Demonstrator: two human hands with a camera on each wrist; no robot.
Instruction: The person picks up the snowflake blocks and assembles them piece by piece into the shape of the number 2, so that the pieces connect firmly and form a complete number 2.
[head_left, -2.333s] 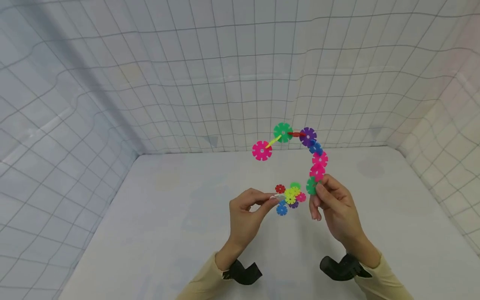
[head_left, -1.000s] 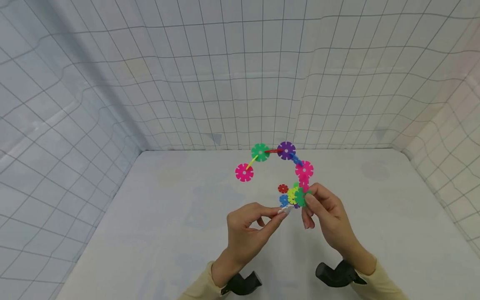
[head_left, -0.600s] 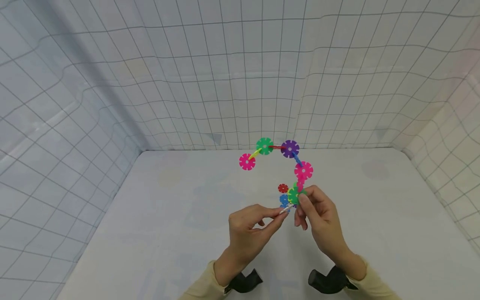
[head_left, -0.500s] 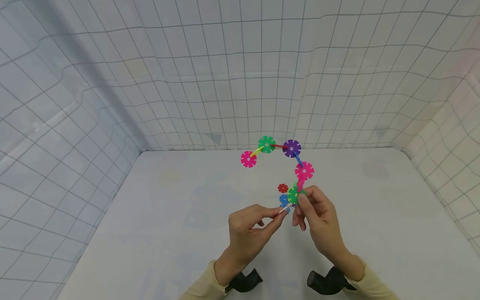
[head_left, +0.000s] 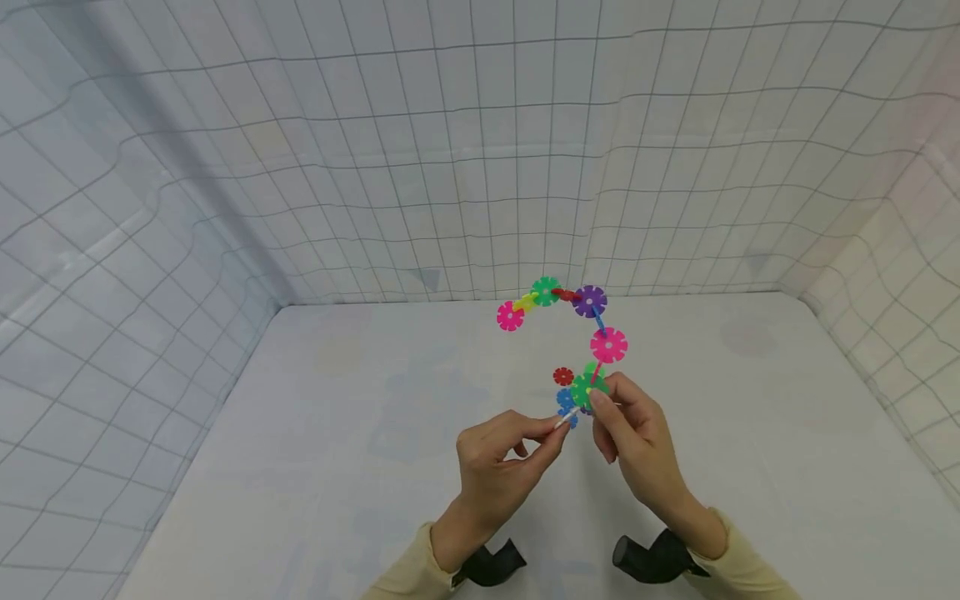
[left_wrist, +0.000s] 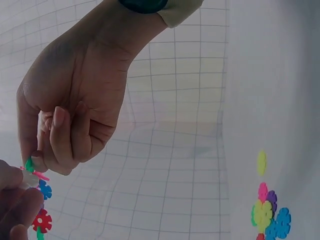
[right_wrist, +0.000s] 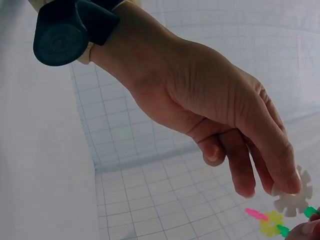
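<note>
In the head view, my left hand (head_left: 498,462) pinches a white notched disc (head_left: 566,418) between thumb and index finger. Beside it, my right hand (head_left: 645,450) pinches a green disc (head_left: 583,389), the near end of a curved chain of linked discs with a purple disc (head_left: 590,301) and a pink end disc (head_left: 510,316). The white disc's edge is at the green disc's lower edge; whether they interlock I cannot tell. The left wrist view shows the right hand (left_wrist: 80,95) across from the white disc (left_wrist: 30,180). The right wrist view shows the left hand (right_wrist: 215,105) holding the white disc (right_wrist: 292,197).
Loose discs lie on the white table (head_left: 337,433) behind the hands, among them a red disc (head_left: 563,377) and a blue disc (head_left: 565,398); the held green disc partly covers the group. White sheeting with a dark grid (head_left: 450,125) rises behind and at both sides.
The right hand has moved left and slightly down, bringing the green disc against the white disc's edge. The chain has turned, and its pink end has shifted. The left hand has lowered from its earliest position.
</note>
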